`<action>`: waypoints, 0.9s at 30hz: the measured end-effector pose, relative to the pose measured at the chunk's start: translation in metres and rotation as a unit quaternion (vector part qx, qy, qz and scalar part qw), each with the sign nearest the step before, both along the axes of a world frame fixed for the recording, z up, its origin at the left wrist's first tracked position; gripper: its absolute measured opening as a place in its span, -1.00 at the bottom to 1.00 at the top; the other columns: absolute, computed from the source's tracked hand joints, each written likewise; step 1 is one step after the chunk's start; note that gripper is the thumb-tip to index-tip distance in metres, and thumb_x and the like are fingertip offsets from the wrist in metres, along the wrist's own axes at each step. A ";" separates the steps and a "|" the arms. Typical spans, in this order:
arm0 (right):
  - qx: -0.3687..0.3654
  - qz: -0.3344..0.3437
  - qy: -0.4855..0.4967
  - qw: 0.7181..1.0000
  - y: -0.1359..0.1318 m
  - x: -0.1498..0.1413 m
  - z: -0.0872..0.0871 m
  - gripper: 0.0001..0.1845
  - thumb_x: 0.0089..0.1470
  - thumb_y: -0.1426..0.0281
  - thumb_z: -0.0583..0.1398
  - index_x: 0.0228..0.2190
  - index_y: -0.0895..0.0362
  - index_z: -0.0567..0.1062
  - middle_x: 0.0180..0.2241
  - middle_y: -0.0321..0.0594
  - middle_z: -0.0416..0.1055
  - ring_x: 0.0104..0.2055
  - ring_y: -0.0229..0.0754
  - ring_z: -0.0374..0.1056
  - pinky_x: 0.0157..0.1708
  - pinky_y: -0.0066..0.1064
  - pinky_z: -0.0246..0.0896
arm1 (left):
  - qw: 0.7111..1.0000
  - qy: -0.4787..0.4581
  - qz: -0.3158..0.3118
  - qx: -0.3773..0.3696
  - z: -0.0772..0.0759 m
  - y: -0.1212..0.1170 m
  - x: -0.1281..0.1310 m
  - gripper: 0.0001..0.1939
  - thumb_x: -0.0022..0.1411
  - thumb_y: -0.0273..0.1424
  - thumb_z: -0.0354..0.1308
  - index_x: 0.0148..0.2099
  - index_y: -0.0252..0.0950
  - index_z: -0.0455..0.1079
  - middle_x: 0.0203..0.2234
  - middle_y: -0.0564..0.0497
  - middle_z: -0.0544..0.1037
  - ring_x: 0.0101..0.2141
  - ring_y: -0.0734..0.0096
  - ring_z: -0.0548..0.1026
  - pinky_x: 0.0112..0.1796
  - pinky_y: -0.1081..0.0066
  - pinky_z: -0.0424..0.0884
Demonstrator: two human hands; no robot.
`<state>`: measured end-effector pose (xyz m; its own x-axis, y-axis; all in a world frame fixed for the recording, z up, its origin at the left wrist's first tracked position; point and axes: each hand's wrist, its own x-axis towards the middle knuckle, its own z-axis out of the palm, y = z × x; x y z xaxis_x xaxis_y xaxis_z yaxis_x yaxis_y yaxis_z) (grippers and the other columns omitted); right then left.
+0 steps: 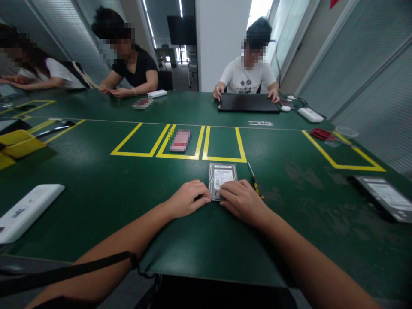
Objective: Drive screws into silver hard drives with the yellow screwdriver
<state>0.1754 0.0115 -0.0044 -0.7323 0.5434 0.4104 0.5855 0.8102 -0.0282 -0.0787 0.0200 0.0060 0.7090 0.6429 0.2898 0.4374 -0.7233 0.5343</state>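
A silver hard drive (pixel 224 173) with a white label lies on the green table, label side up. My left hand (pixel 190 198) is at its lower left edge, fingers curled and thumb and fingertips against the side. Over the lower right corner bends my right hand (pixel 243 200), its fingers gripping the drive there and covering part of the label. Just right of the drive rests a screwdriver (pixel 255 182) with a yellow and black handle, touched by neither hand.
Yellow tape frames (pixel 178 157) mark the table; one holds a pink phone-like object (pixel 180 140). Another drive (pixel 386 196) lies at right, a white box (pixel 30 212) and yellow bins (pixel 21 143) at left. Across the table a person holds a black panel (pixel 249 103); two more people sit left.
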 end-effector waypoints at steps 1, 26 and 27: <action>-0.001 -0.001 0.001 1.000 0.000 0.000 0.000 -0.75 0.27 0.34 0.20 -0.04 0.16 0.47 -0.01 -0.15 0.42 0.01 -0.11 0.30 -0.07 -0.27 0.01 | 1.000 -0.001 0.003 -0.004 0.000 0.000 0.000 -0.86 0.37 -0.39 0.10 -0.24 -0.29 0.44 -0.35 0.02 0.55 -0.28 0.37 0.44 -0.17 0.34 0.33; -0.009 -0.009 0.012 1.000 -0.005 0.001 0.004 -0.74 0.29 0.35 0.15 -0.04 0.16 0.48 0.02 -0.10 0.41 0.04 -0.08 0.28 -0.03 -0.24 0.03 | 0.997 -0.034 0.062 -0.033 -0.005 -0.002 0.002 -0.94 0.22 -0.44 0.20 -0.28 -0.30 0.50 -0.41 0.04 0.54 -0.37 0.44 0.47 -0.27 0.42 0.37; -0.010 -0.010 0.016 1.000 -0.005 0.002 0.005 -0.75 0.28 0.36 0.14 -0.05 0.17 0.48 0.01 -0.10 0.41 0.03 -0.09 0.28 -0.03 -0.24 0.03 | 0.997 -0.031 0.059 -0.035 -0.005 -0.001 0.002 -0.94 0.23 -0.44 0.20 -0.28 -0.30 0.50 -0.41 0.04 0.54 -0.36 0.44 0.47 -0.26 0.42 0.37</action>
